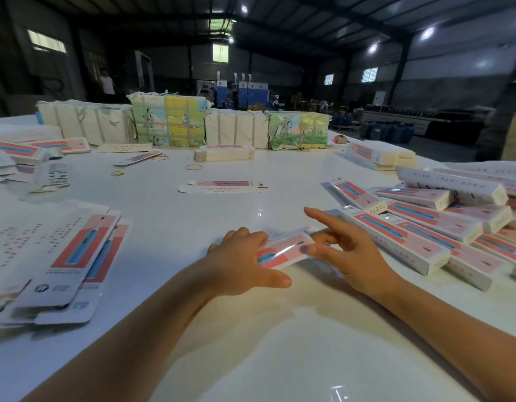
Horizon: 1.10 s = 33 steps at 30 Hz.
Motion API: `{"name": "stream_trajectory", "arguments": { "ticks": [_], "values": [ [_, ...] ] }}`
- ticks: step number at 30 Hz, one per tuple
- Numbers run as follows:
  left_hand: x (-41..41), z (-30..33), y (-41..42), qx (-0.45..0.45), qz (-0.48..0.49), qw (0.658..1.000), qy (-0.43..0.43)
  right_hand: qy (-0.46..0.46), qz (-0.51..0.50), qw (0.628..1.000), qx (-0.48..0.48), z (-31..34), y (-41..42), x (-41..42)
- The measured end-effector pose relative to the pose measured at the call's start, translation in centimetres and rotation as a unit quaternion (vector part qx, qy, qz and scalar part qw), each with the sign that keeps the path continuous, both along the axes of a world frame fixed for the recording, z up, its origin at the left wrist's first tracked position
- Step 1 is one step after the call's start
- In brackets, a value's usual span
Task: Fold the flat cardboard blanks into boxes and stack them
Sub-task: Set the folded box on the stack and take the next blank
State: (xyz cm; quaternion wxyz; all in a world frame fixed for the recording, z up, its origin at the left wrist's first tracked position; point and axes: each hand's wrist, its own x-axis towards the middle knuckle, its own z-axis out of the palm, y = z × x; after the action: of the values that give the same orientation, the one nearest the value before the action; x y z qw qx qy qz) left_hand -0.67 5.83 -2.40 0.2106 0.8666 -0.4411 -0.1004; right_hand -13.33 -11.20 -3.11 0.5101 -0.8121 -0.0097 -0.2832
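Hands meet over a pink-and-blue box near the middle of the white tabletop: the left hand has its grip curled round the box's left end, while the right hand pinches the other end, forefinger sticking straight out. Folded boxes lie piled just to the right, and flat blanks lie spread to the left.

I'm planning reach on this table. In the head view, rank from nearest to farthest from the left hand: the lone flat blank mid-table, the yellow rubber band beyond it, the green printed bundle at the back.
From the left hand:
1. Lone flat blank, mid-table.
2. Yellow rubber band, just beyond it.
3. Green printed bundle, back row.
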Motion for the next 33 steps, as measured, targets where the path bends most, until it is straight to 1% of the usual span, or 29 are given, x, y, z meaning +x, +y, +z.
{"name": "stream_trajectory", "arguments": {
  "ticks": [4,6,7,9,11,14,15,17,19,21,24,26,27,33],
  "values": [
    [0.6,0.3,0.2,0.008,0.005,1.000,0.024,0.017,0.007,1.000,-0.023,-0.3,0.0,0.2],
    [0.6,0.2,0.1,-0.007,0.000,0.999,0.038,0.021,0.010,1.000,0.014,-0.3,0.0,0.4],
    [0.5,0.1,0.0,-0.017,0.004,0.999,0.029,0.024,0.014,0.999,0.038,-0.3,0.0,0.5],
    [0.2,0.2,-0.4,-0.035,0.015,0.999,-0.018,0.032,0.018,0.997,0.070,-0.4,0.0,0.7],
    [-0.1,0.4,-0.5,-0.040,0.019,0.998,-0.039,0.034,0.015,0.997,0.074,-0.4,0.0,0.7],
    [-0.6,0.8,-0.5,-0.012,0.027,0.997,-0.065,0.026,-0.013,0.997,0.072,-0.2,0.1,0.9],
    [-0.8,0.8,-0.5,0.001,0.033,0.995,-0.091,0.019,-0.026,0.997,0.071,-0.2,0.1,1.0],
    [-1.0,0.5,-0.6,0.034,0.054,0.983,-0.174,0.010,-0.041,0.997,0.070,-0.1,0.0,1.1],
    [-1.2,0.2,-0.8,0.049,0.064,0.971,-0.224,0.014,-0.047,0.997,0.057,-0.1,-0.1,1.0],
    [-1.4,0.1,-0.8,0.043,0.067,0.974,-0.210,0.016,-0.059,0.998,0.029,-0.3,-0.1,0.9],
    [-1.4,0.1,-0.6,0.049,0.084,0.978,-0.185,-0.003,-0.144,0.988,-0.064,-0.6,-0.5,0.8],
    [-1.3,0.0,-0.6,0.042,0.106,0.972,-0.206,-0.021,-0.206,0.974,-0.088,-0.4,-0.6,0.8],
    [-1.4,0.0,-0.6,0.037,0.116,0.967,-0.223,-0.026,-0.219,0.971,-0.089,-0.3,-0.6,0.8],
    [-2.5,-0.3,-1.3,0.018,0.135,0.952,-0.275,-0.015,-0.166,0.982,-0.088,-0.2,0.3,0.8]
  ]
}}
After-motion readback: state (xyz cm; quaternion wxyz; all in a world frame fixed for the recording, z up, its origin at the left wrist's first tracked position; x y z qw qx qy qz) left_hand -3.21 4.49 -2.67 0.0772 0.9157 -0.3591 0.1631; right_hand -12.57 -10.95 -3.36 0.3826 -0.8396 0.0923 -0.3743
